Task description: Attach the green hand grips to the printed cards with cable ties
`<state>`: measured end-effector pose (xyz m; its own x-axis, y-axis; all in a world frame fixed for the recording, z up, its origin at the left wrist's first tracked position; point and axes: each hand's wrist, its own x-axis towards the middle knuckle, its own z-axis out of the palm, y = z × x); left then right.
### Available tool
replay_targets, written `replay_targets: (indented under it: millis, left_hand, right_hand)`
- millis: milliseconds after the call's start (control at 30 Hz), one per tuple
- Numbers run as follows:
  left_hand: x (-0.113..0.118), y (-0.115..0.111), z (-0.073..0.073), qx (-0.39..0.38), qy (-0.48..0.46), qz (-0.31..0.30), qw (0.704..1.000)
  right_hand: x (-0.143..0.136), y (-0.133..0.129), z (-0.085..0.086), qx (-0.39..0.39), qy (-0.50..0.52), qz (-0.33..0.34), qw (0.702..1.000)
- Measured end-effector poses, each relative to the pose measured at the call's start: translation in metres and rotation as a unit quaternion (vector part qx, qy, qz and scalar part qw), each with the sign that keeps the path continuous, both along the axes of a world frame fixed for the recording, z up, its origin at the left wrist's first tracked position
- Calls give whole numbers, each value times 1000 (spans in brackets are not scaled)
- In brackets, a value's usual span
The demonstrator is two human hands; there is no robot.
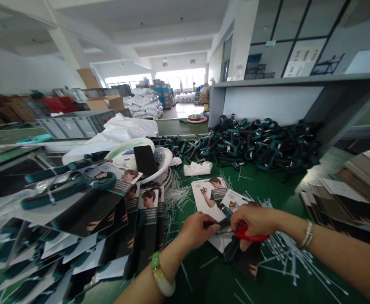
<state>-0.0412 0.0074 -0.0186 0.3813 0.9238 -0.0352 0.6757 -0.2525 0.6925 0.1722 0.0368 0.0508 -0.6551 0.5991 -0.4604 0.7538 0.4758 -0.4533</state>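
My right hand [251, 221] is closed around red-handled scissors [257, 237], their metal end pointing left toward my other hand. My left hand [195, 230] pinches the dark green hand grip strengthener [225, 213] that lies on a printed card [251, 259] between my hands. My fingers cover part of the strengthener, and whether a tie is pinched too I cannot make out. Under it is another printed card [204, 194]. Loose white cable ties [286, 253] lie beside and below my right wrist.
Carded hand grips [99, 207] are piled at the left. Behind stand a white bowl [164, 162] with a black phone [145, 160] on it and a heap of loose hand grips [257, 143]. A white folded tissue [197, 169] lies in front. Stacked cards [333, 202] are at the right.
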Motion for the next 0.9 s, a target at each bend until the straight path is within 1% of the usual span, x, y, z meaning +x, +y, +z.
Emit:
replay_targets:
  millis: [67,133,200,233,300,367,400,433,467,500,533,567,600,633,667,733,800,867,900]
  left_hand:
    - [-1,0,-1,-3,-11,9,1000]
    - [-2,-1,-3,-3,-21,21,1000]
    - [-4,-4,-5,5,-32,19,999]
    - [-4,-5,-6,13,-40,13,999]
    - [-4,-8,-7,33,-52,6,998]
    - [-5,-12,-4,50,-65,21,996]
    - [-8,-14,2,61,-73,34,995]
    - [-12,-16,10,77,-83,46,993]
    - [-19,-20,21,102,-94,57,989]
    - [-29,-25,34,134,-101,67,984]
    - [-41,-32,50,175,-102,75,976]
    - [-55,-39,67,219,-97,90,967]
    - [-72,-48,85,267,-87,117,953]
    - [-90,-57,102,320,-71,157,932]
    - [-110,-65,120,366,-42,198,908]
    - [-154,-77,150,436,17,310,844]
    - [-199,-83,172,429,113,408,798]
    - [-240,-82,185,366,217,454,783]
    - [-257,-81,187,334,252,478,772]
  right_hand:
    - [2,-3,-1,-12,27,10,1000]
    - [7,-8,-2,-72,66,8,995]
    - [17,-14,-3,-141,111,-30,983]
    - [24,-17,-4,-156,134,-63,977]
    - [41,-21,-5,-133,176,-145,965]
    - [62,-20,-11,-47,208,-252,944]
    - [75,-18,-17,-3,209,-319,924]
    - [90,-13,-24,26,189,-386,902]
    - [106,-7,-34,72,156,-454,874]
    - [123,0,-45,112,146,-489,853]
    - [140,9,-57,129,160,-493,846]
    - [157,17,-68,140,166,-483,848]
    - [172,25,-79,162,170,-473,849]
    - [185,32,-89,190,169,-476,842]
    - [194,37,-97,213,164,-470,841]
    - [203,42,-107,247,151,-460,839]
    - [199,43,-111,255,138,-445,848]
    - [190,40,-112,270,131,-429,852]
    - [184,37,-112,302,141,-422,843]
